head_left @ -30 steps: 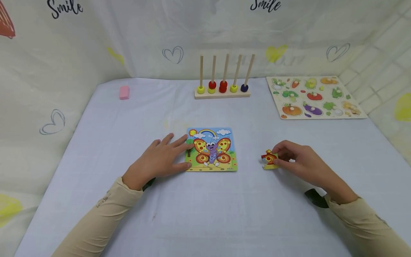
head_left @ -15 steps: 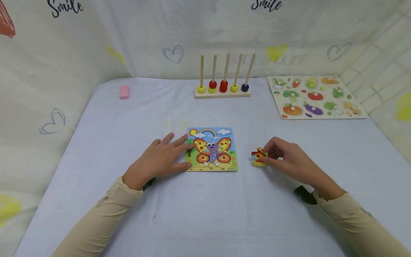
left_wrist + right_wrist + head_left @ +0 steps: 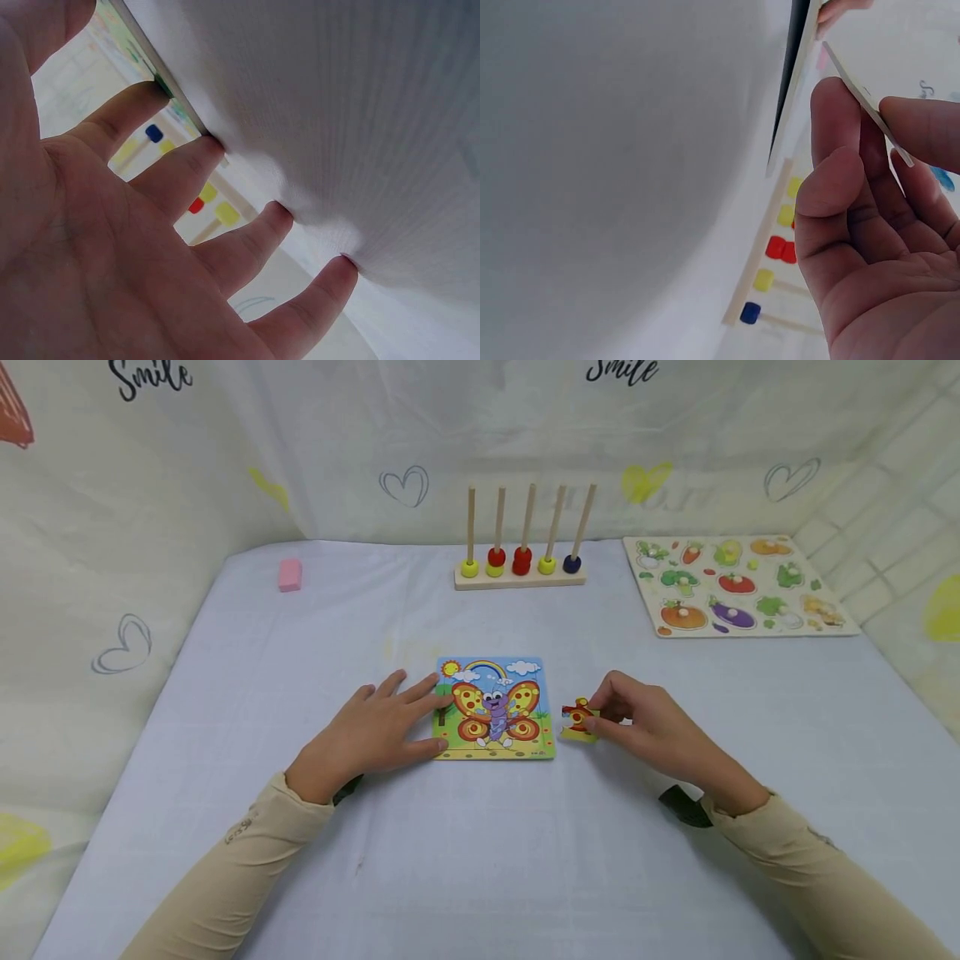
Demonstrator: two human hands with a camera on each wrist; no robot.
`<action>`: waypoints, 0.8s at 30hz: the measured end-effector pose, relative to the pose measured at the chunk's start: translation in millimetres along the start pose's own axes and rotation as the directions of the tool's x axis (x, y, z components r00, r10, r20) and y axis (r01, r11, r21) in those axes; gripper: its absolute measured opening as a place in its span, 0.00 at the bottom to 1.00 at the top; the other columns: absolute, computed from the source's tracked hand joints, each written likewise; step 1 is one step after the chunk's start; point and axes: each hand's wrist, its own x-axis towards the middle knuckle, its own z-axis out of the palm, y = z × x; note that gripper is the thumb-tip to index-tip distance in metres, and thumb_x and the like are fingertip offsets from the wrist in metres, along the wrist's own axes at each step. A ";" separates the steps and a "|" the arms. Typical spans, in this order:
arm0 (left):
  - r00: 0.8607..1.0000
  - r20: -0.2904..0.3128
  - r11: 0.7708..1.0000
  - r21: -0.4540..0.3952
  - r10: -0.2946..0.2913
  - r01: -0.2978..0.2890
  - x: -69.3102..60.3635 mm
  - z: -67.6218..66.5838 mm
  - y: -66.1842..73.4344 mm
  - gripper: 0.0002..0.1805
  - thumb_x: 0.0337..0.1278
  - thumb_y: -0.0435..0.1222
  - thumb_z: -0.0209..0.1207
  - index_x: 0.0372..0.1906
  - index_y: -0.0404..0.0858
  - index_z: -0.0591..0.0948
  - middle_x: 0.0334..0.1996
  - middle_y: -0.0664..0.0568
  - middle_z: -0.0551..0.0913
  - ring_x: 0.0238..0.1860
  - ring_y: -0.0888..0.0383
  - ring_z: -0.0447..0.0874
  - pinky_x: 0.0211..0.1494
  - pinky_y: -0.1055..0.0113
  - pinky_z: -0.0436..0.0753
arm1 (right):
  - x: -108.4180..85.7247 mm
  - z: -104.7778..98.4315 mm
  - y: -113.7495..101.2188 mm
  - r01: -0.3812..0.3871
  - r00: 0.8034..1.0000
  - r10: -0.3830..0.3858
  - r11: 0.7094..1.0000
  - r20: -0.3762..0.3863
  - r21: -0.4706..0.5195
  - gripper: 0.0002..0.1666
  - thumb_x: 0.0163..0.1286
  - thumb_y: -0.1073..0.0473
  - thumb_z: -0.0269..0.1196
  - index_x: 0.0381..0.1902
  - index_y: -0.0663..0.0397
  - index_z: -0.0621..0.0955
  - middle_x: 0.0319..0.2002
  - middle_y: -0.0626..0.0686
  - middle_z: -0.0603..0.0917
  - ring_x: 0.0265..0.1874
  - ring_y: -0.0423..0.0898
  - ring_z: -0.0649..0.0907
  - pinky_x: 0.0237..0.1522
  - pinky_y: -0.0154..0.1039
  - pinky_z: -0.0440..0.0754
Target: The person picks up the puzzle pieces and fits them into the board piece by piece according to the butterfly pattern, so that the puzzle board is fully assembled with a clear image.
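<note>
A square butterfly puzzle board [image 3: 497, 706] lies flat on the white cloth in the head view. My left hand [image 3: 375, 727] is spread at its left side, with the thumb and some fingertips touching that edge. In the left wrist view the other fingertips of the left hand [image 3: 150, 225] rest on the cloth. Just off the board's right side, my right hand [image 3: 648, 722] pinches a puzzle piece [image 3: 577, 722] with a red-orange swirl and yellow edge. Seen edge-on in the right wrist view, the thin puzzle piece [image 3: 866, 103] sits between thumb and fingers, above the cloth.
A wooden bead abacus [image 3: 520, 580] with several upright rods stands behind the puzzle board. At the back right lies a vegetable peg board [image 3: 738, 587]. A pink eraser-like block [image 3: 290, 575] is at the back left. A printed cloth backdrop [image 3: 345, 443] rises behind the table.
My right hand has carried the puzzle piece leftward, close to the board's right edge. The left hand and the board have stayed in place.
</note>
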 end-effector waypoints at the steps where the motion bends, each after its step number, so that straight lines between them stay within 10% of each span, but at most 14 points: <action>1: 1.000 0.000 1.000 -0.001 0.000 0.000 0.1 0.1 0.0 0.39 0.73 0.60 0.61 0.83 0.54 0.69 0.86 0.53 0.56 0.84 0.34 0.49 0.75 0.31 0.62 | 1.6 1.7 -1.1 0.003 1.000 -0.003 1.000 0.003 0.003 0.11 0.72 0.71 0.71 0.43 0.58 0.79 0.40 0.51 0.87 0.36 0.48 0.84 0.40 0.35 0.85; 24: 1.000 0.004 1.000 -0.007 0.000 0.000 0.6 -0.2 0.3 0.38 0.74 0.60 0.60 0.83 0.53 0.69 0.86 0.52 0.56 0.84 0.33 0.49 0.75 0.31 0.62 | 26.8 31.2 -13.5 0.093 0.992 -0.097 0.994 0.076 0.051 0.10 0.72 0.70 0.71 0.39 0.55 0.79 0.37 0.48 0.88 0.35 0.45 0.85 0.39 0.36 0.83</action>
